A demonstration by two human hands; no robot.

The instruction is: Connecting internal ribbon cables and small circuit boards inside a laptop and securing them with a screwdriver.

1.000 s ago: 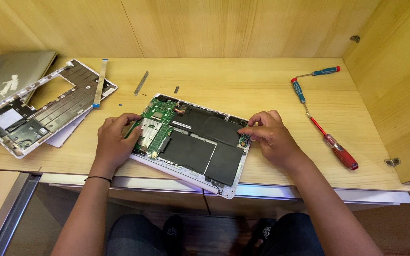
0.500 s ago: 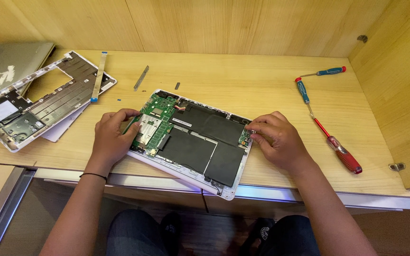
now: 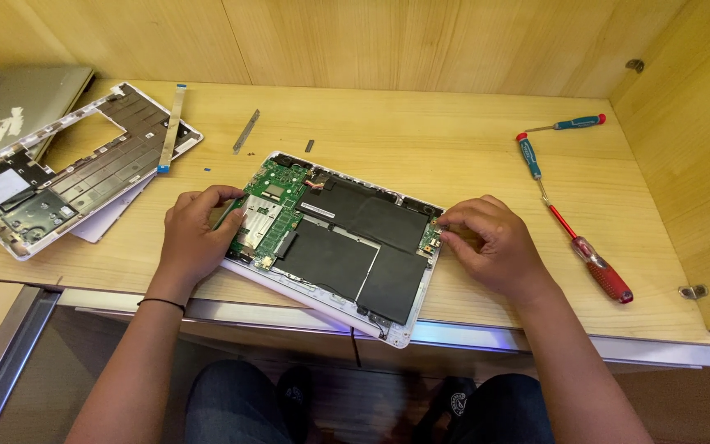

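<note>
An opened white laptop base [image 3: 322,298] lies tilted on the wooden desk, showing a green circuit board [image 3: 271,215] and flat black battery cells [image 3: 355,238]. My left hand [image 3: 195,234] rests on its left edge, fingers curled against the green board. My right hand [image 3: 491,242] sits at the right edge, fingertips pinched at a small green board [image 3: 431,238] there. Whether either hand holds a small part is hidden.
A removed keyboard frame [image 3: 67,185] lies at the left on a grey laptop lid [image 3: 10,103], with a flat ribbon cable [image 3: 170,123] across it. Three screwdrivers lie at the right: red [image 3: 593,263], blue [image 3: 529,156], teal [image 3: 577,123]. A metal strip [image 3: 246,131] lies behind.
The view has shifted slightly. My right hand's fingers have closed in on the small board at the right edge; the left hand stays at the left edge.
</note>
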